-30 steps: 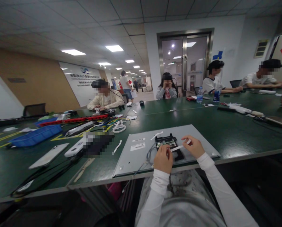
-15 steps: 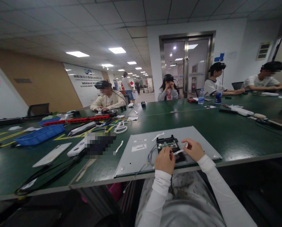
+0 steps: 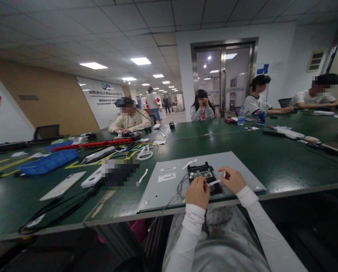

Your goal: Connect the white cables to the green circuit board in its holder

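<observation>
Flat grey metal panel (image 3: 169, 183) on the dark green tabletop's (image 3: 271, 158) near edge.
Small black circuit module (image 3: 200, 172) on it; left hand (image 3: 197, 192) and right hand (image 3: 234, 180) just before it, thin white strip (image 3: 214, 183) between them.

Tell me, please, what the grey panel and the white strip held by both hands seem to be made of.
The grey panel: probably sheet metal, matte finish; it is flat, thin-edged, with a dull sheen. The white strip, pinched between left hand and right hand: thin tape, paper or flat cable; too small to tell.
</observation>
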`<state>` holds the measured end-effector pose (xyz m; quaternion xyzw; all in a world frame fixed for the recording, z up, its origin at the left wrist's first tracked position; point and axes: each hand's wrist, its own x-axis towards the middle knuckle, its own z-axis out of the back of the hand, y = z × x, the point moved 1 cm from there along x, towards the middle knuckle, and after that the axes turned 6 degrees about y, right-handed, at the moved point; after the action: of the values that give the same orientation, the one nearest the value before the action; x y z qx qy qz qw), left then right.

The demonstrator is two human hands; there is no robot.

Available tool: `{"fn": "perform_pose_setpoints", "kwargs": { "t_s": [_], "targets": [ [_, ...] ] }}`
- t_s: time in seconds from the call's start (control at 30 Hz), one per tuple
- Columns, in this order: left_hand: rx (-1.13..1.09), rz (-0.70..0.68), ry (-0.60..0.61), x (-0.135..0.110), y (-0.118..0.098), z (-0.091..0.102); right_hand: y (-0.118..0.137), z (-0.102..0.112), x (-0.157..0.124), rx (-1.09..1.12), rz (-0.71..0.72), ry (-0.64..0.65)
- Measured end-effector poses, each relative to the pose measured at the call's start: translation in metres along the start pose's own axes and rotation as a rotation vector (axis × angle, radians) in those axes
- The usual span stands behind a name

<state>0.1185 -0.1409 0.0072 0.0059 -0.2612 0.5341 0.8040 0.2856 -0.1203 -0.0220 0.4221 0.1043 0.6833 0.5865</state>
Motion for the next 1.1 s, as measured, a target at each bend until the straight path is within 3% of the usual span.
{"fn": "perform_pose_setpoints", "kwargs": {
  "t_s": [0.37, 1.1],
  "targets": [
    [-0.013, 0.009, 0.040, 0.0009, 0.0038, -0.0042, -0.0027, -0.0049, 0.0007, -0.144, -0.016, 0.065],
    [0.025, 0.017, 0.009, 0.0002, 0.0003, 0.0004, -0.0022, -0.0070, 0.0022, -0.276, -0.010, 0.149]
  ]
}}
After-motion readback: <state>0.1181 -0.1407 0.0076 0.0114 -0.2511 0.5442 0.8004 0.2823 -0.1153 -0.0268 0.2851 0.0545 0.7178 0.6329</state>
